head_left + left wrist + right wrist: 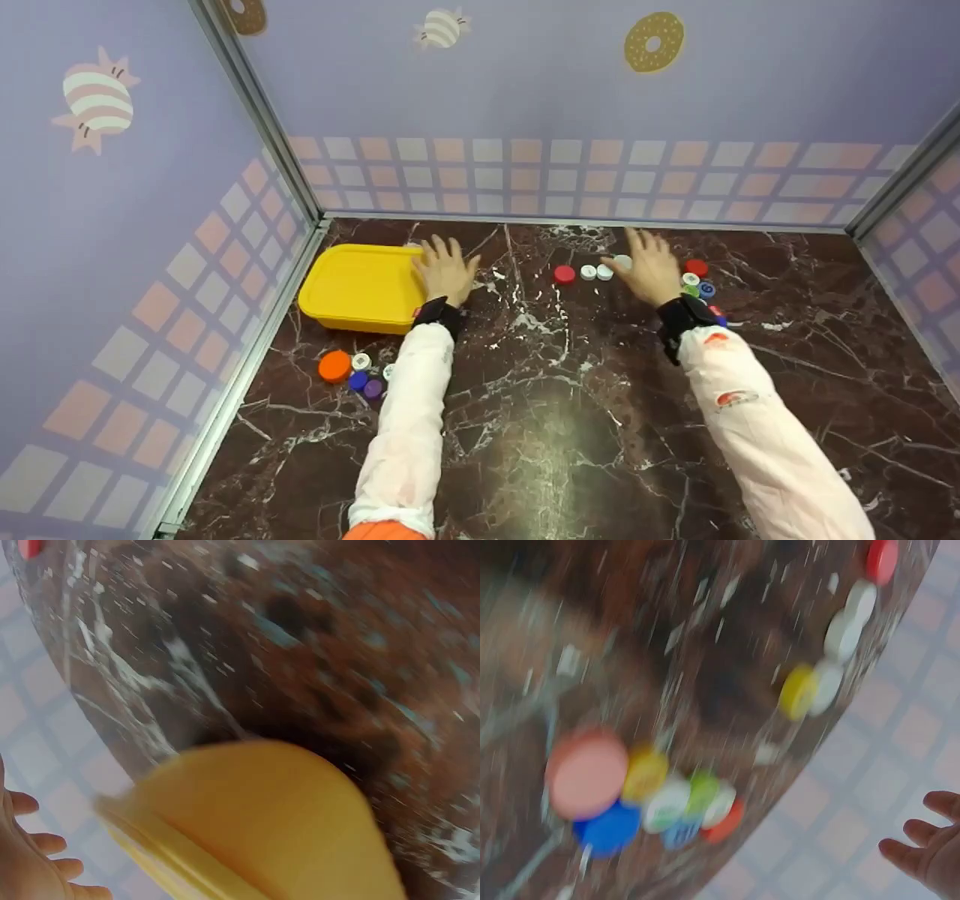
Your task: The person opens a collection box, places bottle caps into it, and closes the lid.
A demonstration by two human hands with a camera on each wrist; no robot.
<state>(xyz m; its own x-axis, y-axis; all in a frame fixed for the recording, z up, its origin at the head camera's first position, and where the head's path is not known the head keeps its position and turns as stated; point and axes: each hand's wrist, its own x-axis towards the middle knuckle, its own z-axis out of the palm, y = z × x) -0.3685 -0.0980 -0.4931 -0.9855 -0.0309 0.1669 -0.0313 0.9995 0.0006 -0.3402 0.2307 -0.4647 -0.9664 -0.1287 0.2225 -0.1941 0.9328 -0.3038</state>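
One yellow container (364,289) sits at the far left of your marbled table (525,420); your left hand (445,271) is at its right end, fingers spread and grasping nothing, though whether it touches the rim you cannot tell; your right hand (649,268) is likewise released, fingers extended, beside a row of one red cap (565,274) and some white caps (588,273), with a yellow cap (800,692) against the last white one; a mixed cluster of caps (667,802) lies close by your right wrist; nearer you than the container, an orange cap (334,367) lies beside white, blue and purple ones.
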